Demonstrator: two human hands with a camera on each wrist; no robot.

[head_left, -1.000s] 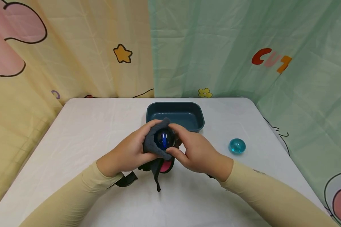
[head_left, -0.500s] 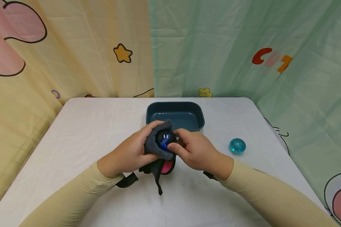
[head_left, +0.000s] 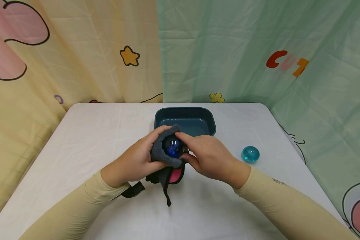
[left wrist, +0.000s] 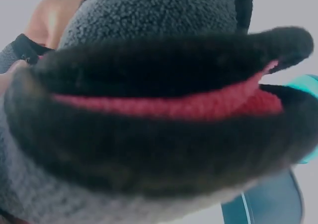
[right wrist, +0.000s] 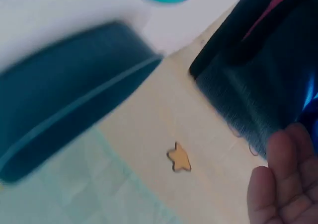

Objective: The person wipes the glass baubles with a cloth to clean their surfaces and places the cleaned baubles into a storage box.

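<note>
In the head view my left hand grips a grey fleecy pouch-like piece from its left side, above the table. A shiny dark blue ball sits in its mouth. My right hand holds the ball's right side, index finger at the top and thumb lower down. Black trim, a pink patch and a thin dangling strap hang below. The left wrist view shows the fleece close up, with a pink slit between black edges. Right fingers touch near the fleece in the right wrist view.
A dark teal rectangular tub stands just beyond the hands. To the right on the white table lies a clear turquoise glass piece. Printed curtains enclose the table's back and sides.
My right thumb and fingers have shifted around the ball's edge: the thumb slid off its front and the index finger moved to its top. The ball turned slightly; my left hand kept its grip.
</note>
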